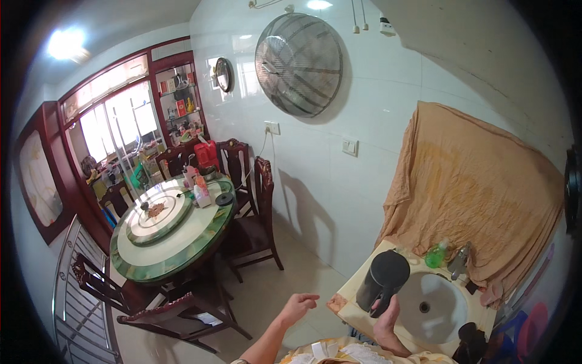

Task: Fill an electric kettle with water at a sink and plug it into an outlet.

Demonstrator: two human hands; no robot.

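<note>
My right hand (386,318) is closed around the handle of a dark electric kettle (384,277), held at the left side of the washbasin (436,314). The kettle's black lid faces up, and whether its base touches the counter I cannot tell. To the left, my left hand (301,307) is over the floor, index finger extended and the others curled, with nothing visible in it. A metal faucet (460,261) and a green bottle (436,255) stand behind the basin.
A brown cloth (468,182) hangs on the wall above the basin. At left stands a round table (170,227) with a turntable, bottles and a black round disc. Carved wooden chairs (254,227) surround it. A metal railing (82,300) is far left; plastic basins (532,327) are at right.
</note>
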